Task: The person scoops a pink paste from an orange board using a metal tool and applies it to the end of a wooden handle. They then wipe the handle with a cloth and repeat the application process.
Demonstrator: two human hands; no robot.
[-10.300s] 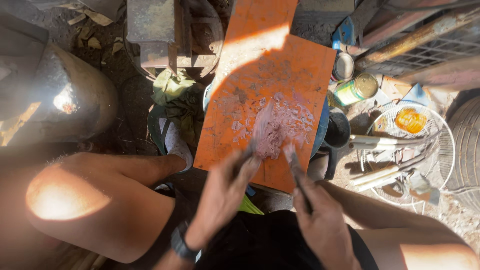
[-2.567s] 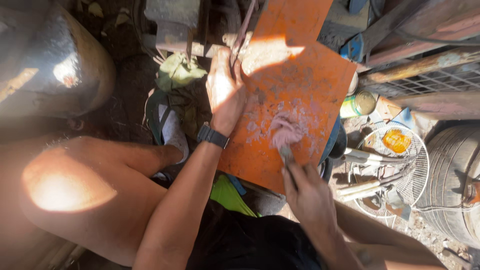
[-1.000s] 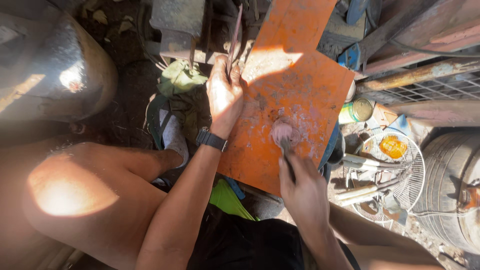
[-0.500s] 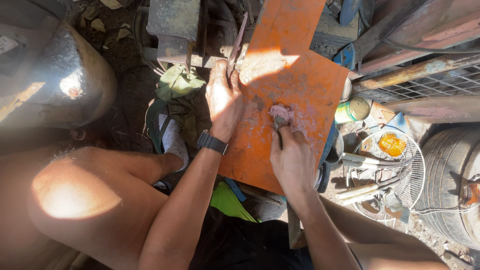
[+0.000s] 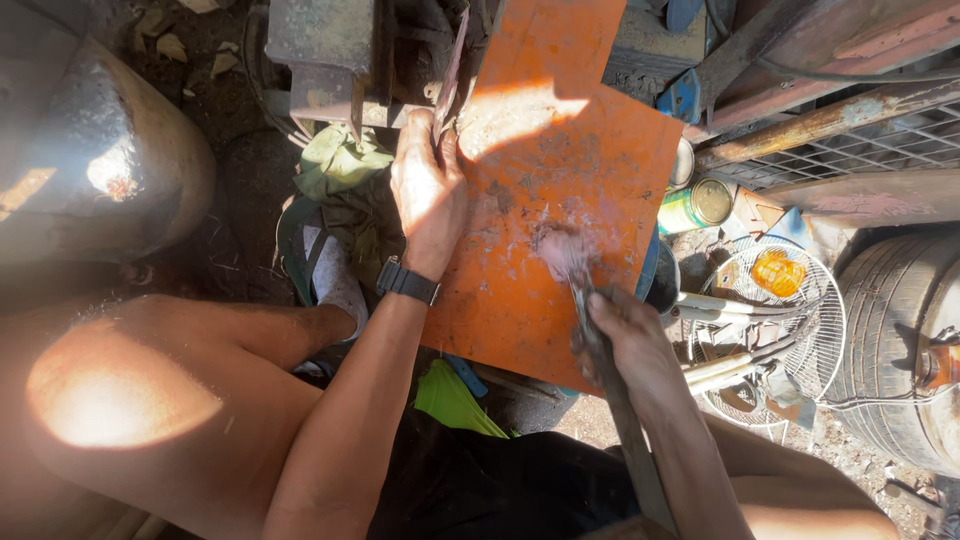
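An orange metal sheet lies tilted in front of me, scratched pale in the middle. My left hand presses flat on its left edge; a black watch sits on that wrist. My right hand is shut on a long dark metal scraper, whose tip rests on the pinkish smear on the sheet. The scraper's handle runs back along my forearm.
A grey metal block stands behind the sheet at the upper left. A tin can and a wire fan guard with an orange object lie to the right, next to a tyre. A green cloth lies by my foot.
My right hand has pulled back toward me along the sheet, dragging the scraper tip over the pinkish smear. My left hand stays on the sheet's left edge.
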